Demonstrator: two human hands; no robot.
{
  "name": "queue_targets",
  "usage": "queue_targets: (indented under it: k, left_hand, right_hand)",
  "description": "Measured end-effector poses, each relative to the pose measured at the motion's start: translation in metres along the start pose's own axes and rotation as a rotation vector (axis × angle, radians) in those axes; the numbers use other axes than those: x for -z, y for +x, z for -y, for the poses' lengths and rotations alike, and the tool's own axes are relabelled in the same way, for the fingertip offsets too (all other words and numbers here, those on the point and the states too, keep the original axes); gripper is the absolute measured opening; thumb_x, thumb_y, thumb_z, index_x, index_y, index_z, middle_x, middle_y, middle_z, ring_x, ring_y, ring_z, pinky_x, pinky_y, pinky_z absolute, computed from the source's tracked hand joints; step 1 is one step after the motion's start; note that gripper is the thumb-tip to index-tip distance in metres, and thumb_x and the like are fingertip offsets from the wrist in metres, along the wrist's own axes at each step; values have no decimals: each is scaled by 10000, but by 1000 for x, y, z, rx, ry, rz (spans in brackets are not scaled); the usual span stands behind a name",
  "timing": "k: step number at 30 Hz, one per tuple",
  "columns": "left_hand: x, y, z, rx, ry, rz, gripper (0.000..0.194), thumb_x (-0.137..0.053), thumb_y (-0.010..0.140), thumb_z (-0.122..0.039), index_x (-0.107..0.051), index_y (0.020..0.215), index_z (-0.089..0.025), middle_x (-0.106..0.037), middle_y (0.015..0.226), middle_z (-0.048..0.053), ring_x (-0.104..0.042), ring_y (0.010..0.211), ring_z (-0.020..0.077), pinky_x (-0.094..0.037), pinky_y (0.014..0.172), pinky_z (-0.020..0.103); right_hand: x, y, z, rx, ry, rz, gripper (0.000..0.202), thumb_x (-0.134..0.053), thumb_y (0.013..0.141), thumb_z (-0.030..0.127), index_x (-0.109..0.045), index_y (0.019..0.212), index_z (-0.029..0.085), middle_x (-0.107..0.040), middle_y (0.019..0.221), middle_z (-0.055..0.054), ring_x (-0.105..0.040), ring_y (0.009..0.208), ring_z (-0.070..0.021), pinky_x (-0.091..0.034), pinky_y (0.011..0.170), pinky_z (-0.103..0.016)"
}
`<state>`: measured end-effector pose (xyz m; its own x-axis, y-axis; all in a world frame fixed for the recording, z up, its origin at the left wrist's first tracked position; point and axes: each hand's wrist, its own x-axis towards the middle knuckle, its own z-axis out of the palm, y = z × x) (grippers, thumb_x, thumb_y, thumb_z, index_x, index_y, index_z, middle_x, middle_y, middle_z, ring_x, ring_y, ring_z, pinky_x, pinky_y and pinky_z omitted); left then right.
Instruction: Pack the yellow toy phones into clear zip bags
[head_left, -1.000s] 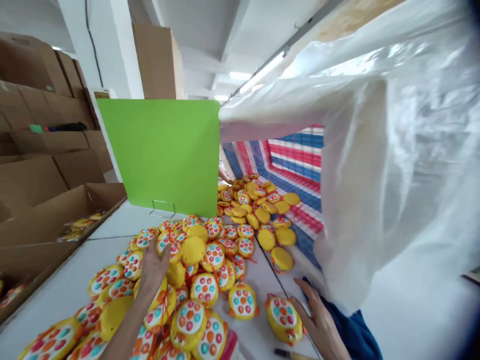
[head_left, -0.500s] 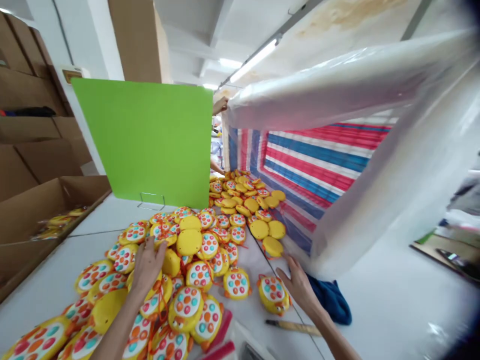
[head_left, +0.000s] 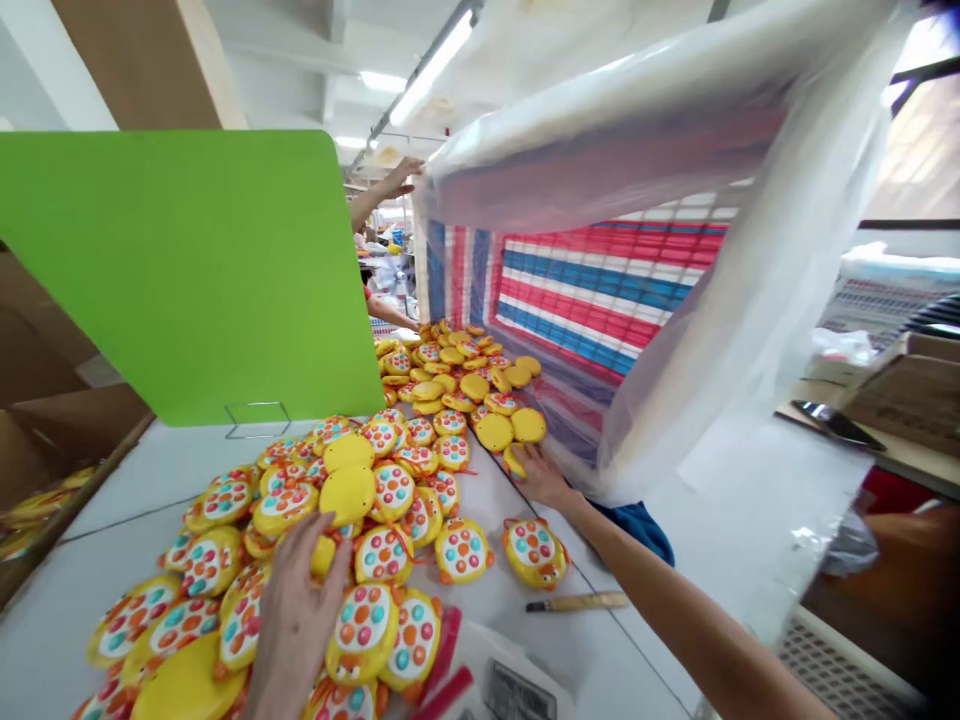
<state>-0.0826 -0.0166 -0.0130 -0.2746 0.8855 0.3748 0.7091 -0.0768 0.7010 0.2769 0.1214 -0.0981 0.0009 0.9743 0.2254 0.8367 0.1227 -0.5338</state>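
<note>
A heap of yellow animal-shaped bubble toys (head_left: 382, 552), with white fronts, coloured bumps and orange cords, spreads over the white table. At the near left of it, my left hand (head_left: 304, 590) curves its thumb and fingers around a toy whose yellow edge (head_left: 322, 558) shows between them. My right hand (head_left: 541, 478) reaches to the heap's right side, with its fingers closed over a plain yellow toy back (head_left: 514, 460) close to the plastic-wrapped frame. Part of that toy is hidden under the fingers. One toy (head_left: 535, 552) lies apart, bumps up, below my right hand.
A green board (head_left: 187, 280) stands behind the heap. A plastic-wrapped crate with striped lining (head_left: 600, 290) rises at right. A wooden-handled tool (head_left: 577, 602), red strips (head_left: 442, 690) and blue cloth (head_left: 637, 530) lie about. Another person's hand (head_left: 405, 175) touches the crate's far edge.
My view has swung to the right. My right hand has moved forward from beside the single toy onto the yellow toy by the crate. My left hand has come nearer and lower on the heap.
</note>
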Motion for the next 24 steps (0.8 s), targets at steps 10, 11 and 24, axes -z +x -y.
queue_targets:
  k: [10,11,24]
  left_hand:
    - [-54,-65,-55,470,-662,443,495,-686,661,-558,-679,976,-177,-684,1040,127,-631,1006,279,-504,893,373]
    - [-59,-66,-63,484,-702,451,500,-683,672,-557,-674,991,-172,-682,1036,130,-637,990,270,-507,883,369]
    - [-53,-84,-68,542,-838,365,541,-597,790,-531,-541,1206,-190,-607,1214,118,-587,1100,246,-501,877,340]
  right_hand:
    - [39,-48,54,-232,877,181,422,-454,883,491,-521,1147,168,-666,950,-104,-665,777,-215,-583,611,-355]
    - [41,-58,65,-243,953,208,430,-491,865,494,-526,1154,178,-670,950,-97,-667,775,-216,-586,617,-358]
    - [48,-122,118,-99,1076,308,440,-631,818,450,-597,1157,172,-675,978,-46,-627,876,-216,-510,754,-308]
